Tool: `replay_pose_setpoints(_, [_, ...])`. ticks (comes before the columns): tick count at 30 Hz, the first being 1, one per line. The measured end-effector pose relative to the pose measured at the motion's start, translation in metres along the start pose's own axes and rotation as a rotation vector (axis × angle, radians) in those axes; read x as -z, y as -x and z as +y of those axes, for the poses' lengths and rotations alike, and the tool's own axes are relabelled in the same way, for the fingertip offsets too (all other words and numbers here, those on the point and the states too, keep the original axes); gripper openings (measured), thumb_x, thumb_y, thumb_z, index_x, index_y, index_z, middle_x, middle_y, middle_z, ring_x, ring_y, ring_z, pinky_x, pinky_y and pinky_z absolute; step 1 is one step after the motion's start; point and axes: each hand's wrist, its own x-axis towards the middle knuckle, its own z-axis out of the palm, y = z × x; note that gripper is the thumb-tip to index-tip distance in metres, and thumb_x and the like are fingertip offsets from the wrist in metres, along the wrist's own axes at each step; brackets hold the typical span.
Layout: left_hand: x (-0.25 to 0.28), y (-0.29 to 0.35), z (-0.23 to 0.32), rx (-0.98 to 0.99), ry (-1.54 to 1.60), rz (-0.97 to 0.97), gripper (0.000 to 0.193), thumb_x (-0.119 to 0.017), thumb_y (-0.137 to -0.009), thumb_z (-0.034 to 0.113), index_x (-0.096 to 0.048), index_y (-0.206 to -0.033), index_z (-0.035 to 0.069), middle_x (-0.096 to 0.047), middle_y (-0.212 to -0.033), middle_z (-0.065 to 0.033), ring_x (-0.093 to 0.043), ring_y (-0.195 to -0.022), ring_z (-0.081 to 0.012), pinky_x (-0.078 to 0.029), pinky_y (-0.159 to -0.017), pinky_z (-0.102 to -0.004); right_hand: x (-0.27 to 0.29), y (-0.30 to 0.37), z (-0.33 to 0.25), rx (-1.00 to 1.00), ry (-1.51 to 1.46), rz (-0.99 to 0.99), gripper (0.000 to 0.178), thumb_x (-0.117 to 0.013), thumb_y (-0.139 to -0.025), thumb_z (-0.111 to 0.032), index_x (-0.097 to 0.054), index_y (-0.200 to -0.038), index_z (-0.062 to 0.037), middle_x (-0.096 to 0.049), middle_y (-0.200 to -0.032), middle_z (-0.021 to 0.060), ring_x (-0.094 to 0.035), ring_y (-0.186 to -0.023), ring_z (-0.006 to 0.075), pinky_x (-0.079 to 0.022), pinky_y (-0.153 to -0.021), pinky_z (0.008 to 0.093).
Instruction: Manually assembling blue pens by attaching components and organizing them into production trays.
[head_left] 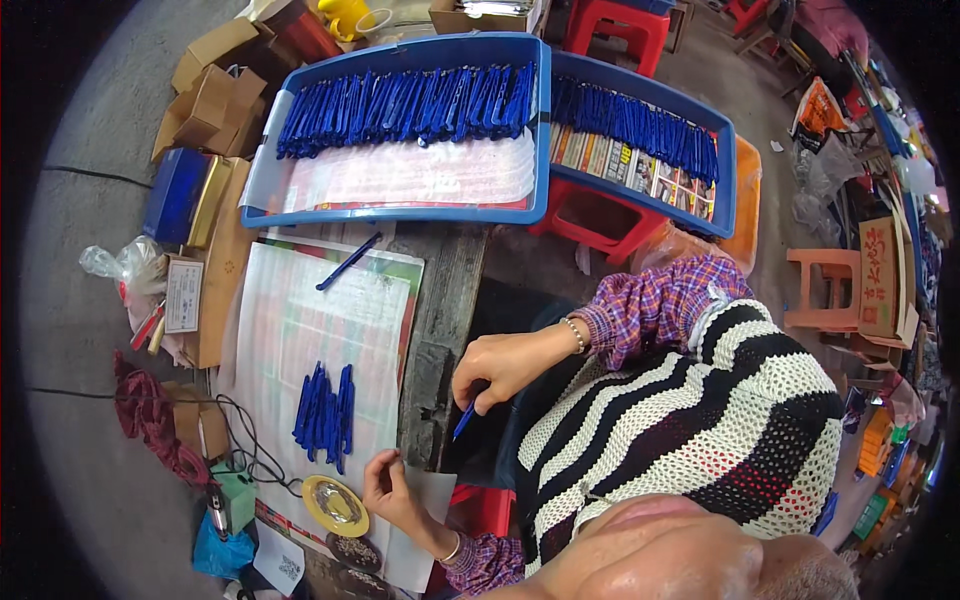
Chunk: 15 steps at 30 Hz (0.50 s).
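My right hand (500, 370) hangs over the bench's near edge, its fingers closed on a slim blue pen-like piece (463, 420) that points down. My left hand (392, 492) is beside the yellow-rimmed dish (322, 492), thumb and forefinger pinched together; whatever is between them is too small to make out. Shiny small bits (335, 502) lie in the dish. Just beyond my left hand, a loose bunch of similar blue pieces (322, 415) rests on the white sheet (280, 330). One single blue piece (350, 262) lies apart, higher up the sheet.
A blue tray (400, 214) holds a long row of blue pieces on paper. Another blue tray (728, 170) with more stands beside it over a red stool (600, 225). Cardboard boxes (215, 105), a blue box (178, 195) and a black cable (260, 440) lie along the bench's far side.
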Motion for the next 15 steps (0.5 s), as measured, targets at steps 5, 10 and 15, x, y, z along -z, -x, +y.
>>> replay_pose_setpoints(5, [0.000,-0.007,-0.010,0.028,0.006,-0.037,0.008,-0.058,-0.081,-0.005,-0.062,-0.086,-0.002,-0.062,-0.085,-0.0070,-0.057,-0.079,-0.0133,-0.045,-0.075,-0.0244,-0.001,-0.005,0.010,0.001,0.004,-0.021,0.023,-0.068,-0.072,-0.015,-0.064,-0.089,-0.0015,-0.066,-0.082,0.0113,-0.063,-0.075,0.0261,-0.047,-0.065,0.0353])
replay_pose_setpoints(10, [-0.005,-0.004,-0.003,0.063,0.026,-0.039,0.008,-0.058,-0.081,-0.005,-0.062,-0.086,-0.002,-0.062,-0.086,-0.0067,-0.056,-0.080,-0.0129,-0.045,-0.076,-0.0239,-0.003,-0.010,0.012,-0.017,-0.017,-0.043,0.023,-0.068,-0.072,-0.015,-0.064,-0.090,-0.0015,-0.066,-0.084,0.0115,-0.063,-0.078,0.0269,-0.047,-0.067,0.0359])
replay_pose_setpoints(15, [-0.006,-0.004,-0.005,0.063,0.023,-0.018,0.009,-0.056,-0.077,-0.007,-0.062,-0.084,-0.004,-0.062,-0.083,-0.0073,-0.057,-0.077,-0.0143,-0.046,-0.074,-0.0252,-0.003,-0.013,0.011,0.002,-0.015,-0.043,0.023,-0.068,-0.073,-0.016,-0.064,-0.090,-0.0015,-0.066,-0.084,0.0116,-0.063,-0.079,0.0270,-0.047,-0.069,0.0362])
